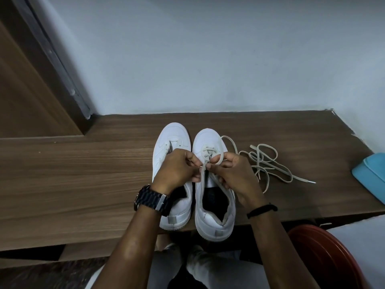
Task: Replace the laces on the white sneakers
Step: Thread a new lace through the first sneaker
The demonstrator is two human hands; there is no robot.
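Two white sneakers stand side by side on the wooden table (83,174), toes to the wall. The left hand (177,170) and the right hand (233,174) both pinch the lace (208,152) over the right sneaker (212,215), which is laced only near the toe. The left sneaker (173,134) has no lace. A loose lace (268,163) lies tangled just beside the right sneaker.
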